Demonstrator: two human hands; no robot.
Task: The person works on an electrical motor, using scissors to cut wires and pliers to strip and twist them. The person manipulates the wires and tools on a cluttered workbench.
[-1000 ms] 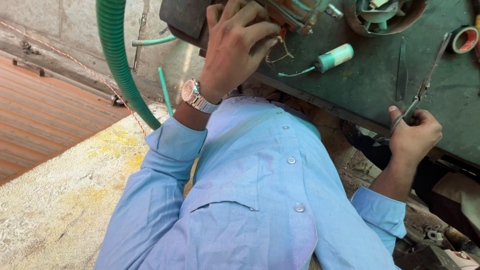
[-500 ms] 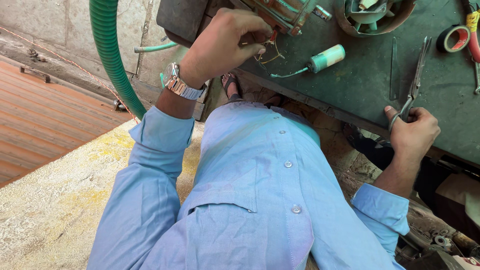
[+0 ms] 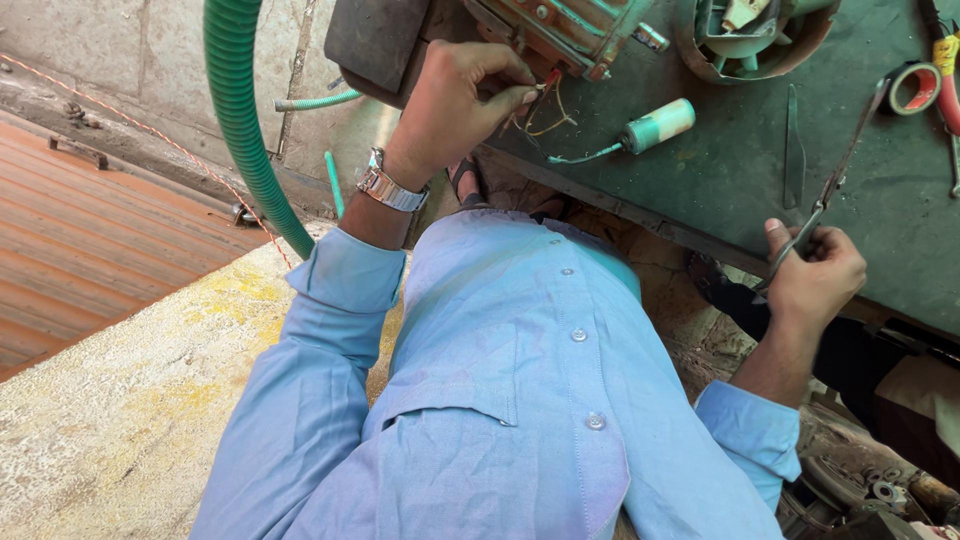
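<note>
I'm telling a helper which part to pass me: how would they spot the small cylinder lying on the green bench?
Start at the dark green workbench, just right of the left hand pinching wires. There lies a small cylinder on its side, white with a pale green end and one green lead. Unlike the metal tools nearby, it is round and light-coloured.

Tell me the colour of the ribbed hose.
The ribbed hose is green, clearest in the head view, at upper left.

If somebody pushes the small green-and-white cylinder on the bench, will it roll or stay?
The cylinder lies on its side on the flat green bench, so it would probably roll. Its attached green wire may limit that. It looks small, likely light.
</note>
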